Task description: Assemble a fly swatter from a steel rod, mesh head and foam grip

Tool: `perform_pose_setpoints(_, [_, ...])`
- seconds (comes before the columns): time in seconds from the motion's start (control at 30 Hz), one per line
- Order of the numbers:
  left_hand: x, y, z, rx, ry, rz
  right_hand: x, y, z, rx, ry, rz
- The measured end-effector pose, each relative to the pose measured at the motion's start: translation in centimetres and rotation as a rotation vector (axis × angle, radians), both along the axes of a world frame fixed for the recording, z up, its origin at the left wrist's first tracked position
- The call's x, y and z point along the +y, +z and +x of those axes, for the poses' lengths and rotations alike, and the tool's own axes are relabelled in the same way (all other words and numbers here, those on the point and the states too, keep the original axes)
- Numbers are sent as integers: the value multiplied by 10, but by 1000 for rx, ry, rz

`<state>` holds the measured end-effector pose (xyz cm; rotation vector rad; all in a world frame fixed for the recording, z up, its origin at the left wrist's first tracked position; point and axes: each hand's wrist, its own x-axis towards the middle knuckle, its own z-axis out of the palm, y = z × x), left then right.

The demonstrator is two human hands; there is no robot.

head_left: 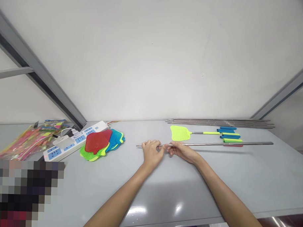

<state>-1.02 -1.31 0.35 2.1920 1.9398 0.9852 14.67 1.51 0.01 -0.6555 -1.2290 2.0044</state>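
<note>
A long thin metal rod (222, 143) lies crosswise in both hands, just above the table, its thicker end out to the right. My left hand (152, 151) is closed around it near the thin left end. Close beside it, my right hand (181, 151) pinches the same rod between thumb and fingers. Behind my right hand lies a fly swatter (181, 133) with a yellow-green head, a metal shaft and a yellow grip. Several short foam-like tubes (230, 135) in blue, green, yellow and red lie behind and under the rod's right half.
More metal rods (218, 122) lie along the wall at the back. Loose swatter heads (98, 141) in red, green and blue are piled at left, against a white power strip (78, 140). Plastic-bagged items (28, 139) lie farther left. Grey frame posts (41, 66) stand on both sides.
</note>
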Motion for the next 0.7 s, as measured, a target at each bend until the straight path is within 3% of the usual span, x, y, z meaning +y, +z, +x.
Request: perform_pose_setpoints(0.7, [1, 2, 1, -33, 7, -26, 2, -3, -1, -8, -7, 2])
